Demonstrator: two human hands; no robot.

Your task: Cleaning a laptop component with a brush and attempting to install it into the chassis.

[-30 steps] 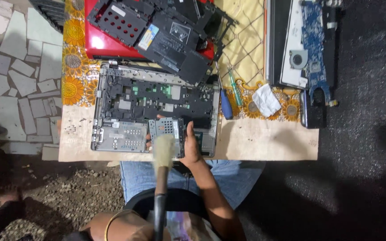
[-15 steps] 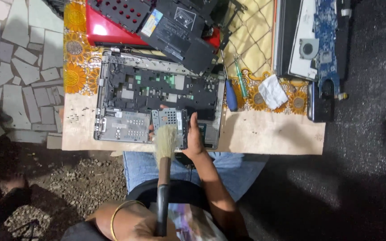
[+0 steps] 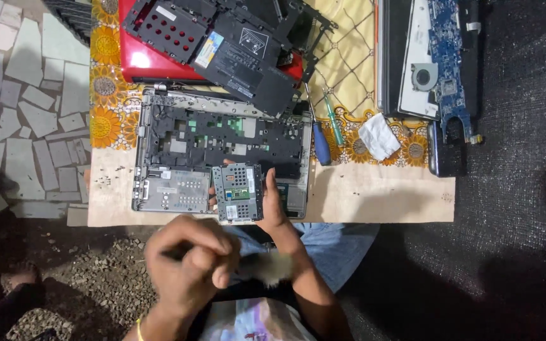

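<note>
My brush [image 3: 266,266] is mostly hidden: only its pale bristle tuft shows, blurred, between my wrists, and the handle is swallowed by my left hand [image 3: 188,256], whose grip is curled into a fist around it, fingers pressed together, low in the view over my lap. The open laptop base [image 3: 222,158] is partly covered at its top right corner by a loose black bottom cover [image 3: 222,44] that lies across a red laptop lid [image 3: 140,60]; both run off the upper edge. My right hand [image 3: 273,202] is partly behind the small grey touchpad board [image 3: 238,191]; its grip pinches that board, thumb along the right edge and fingertips just showing at the left, holding it over the front of the base. I cannot tell whether the board touches the base. The desk [image 3: 380,202], a pale board under a sunflower cloth, also carries a blue-handled screwdriver [image 3: 319,142] just right of the base, a crumpled white wipe [image 3: 378,136], and a blue circuit board [image 3: 447,63] with a fan, cut off at the top.
</note>
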